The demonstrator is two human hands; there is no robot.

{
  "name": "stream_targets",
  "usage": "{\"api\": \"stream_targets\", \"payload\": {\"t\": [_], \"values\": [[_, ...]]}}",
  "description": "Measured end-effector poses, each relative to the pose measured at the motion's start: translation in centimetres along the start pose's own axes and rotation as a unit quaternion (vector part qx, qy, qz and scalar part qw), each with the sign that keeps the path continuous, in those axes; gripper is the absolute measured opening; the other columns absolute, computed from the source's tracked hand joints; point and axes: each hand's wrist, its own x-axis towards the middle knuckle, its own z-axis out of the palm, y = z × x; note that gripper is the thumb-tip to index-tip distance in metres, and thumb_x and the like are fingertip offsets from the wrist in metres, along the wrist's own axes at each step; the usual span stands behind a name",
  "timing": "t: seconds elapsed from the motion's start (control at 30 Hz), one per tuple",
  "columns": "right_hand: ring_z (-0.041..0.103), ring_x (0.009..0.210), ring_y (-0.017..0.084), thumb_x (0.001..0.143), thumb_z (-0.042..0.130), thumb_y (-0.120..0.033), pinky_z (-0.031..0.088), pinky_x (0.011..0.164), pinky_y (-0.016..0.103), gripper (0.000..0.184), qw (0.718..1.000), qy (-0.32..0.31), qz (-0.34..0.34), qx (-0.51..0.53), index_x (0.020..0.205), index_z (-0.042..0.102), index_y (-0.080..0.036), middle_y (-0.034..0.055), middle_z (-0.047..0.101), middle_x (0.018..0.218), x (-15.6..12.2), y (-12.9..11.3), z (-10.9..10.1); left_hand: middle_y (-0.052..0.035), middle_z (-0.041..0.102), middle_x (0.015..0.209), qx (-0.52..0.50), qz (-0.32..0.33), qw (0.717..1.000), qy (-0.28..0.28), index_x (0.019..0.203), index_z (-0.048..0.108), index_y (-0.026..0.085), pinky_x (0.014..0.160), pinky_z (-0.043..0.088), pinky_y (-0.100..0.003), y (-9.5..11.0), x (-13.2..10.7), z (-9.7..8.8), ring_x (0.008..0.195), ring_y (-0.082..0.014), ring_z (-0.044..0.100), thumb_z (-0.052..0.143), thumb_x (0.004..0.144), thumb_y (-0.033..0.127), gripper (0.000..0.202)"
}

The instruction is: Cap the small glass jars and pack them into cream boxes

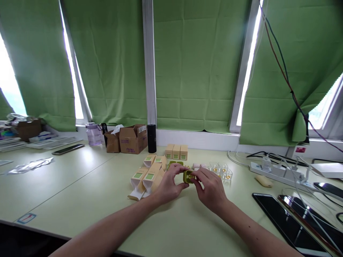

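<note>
A small square olive-green holder [188,176] is raised just above the table, its open face toward me. My left hand [173,182] grips its left side between thumb and fingers. My right hand [210,187] is closed on its right side, the fingertips reaching to the opening; whether they also pinch a smaller piece is hidden. Behind the left hand lie more green pieces [175,163], partly covered. Opened kraft paper boxes [150,176] with green labels lie left of it. Clear small cups [223,168] with yellow centres stand beyond my right hand, near pale pink pieces [198,165].
Three closed kraft boxes [176,152] stand at the back. Farther left are a cardboard carton [133,139], a black bottle [151,138] and a purple jug [93,134]. On the right lie a power strip [281,175], cables, a beige object [263,181] and a dark tablet [284,217].
</note>
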Motion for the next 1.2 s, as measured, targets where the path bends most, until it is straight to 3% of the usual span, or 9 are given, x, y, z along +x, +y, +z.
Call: {"api": "stream_targets", "payload": {"t": [0.47, 1.2], "values": [[0.049, 0.069, 0.020, 0.097, 0.048, -0.010, 0.035, 0.068, 0.034, 0.021, 0.996, 0.009, -0.061, -0.060, 0.087, 0.065, -0.017, 0.0052, 0.062, 0.073, 0.64, -0.60, -0.21, -0.0066, 0.063, 0.115, 0.023, 0.025, 0.999, -0.019, 0.118, 0.070, 0.026, 0.104, 0.050, -0.044, 0.67, -0.03, -0.21, 0.117, -0.0263, 0.058, 0.078, 0.072, 0.005, 0.051], [0.049, 0.065, 0.018, 0.097, 0.047, -0.008, 0.032, 0.066, 0.034, 0.024, 0.994, 0.002, -0.085, -0.061, 0.080, 0.062, -0.018, 0.0029, 0.061, 0.069, 0.51, -0.53, 0.18, -0.0084, 0.064, 0.114, 0.012, 0.042, 0.999, -0.033, 0.118, 0.072, 0.025, 0.102, 0.051, -0.045, 0.24, -0.03, -0.32, 0.117, -0.0275, 0.058, 0.081, 0.073, 0.009, 0.048]]}}
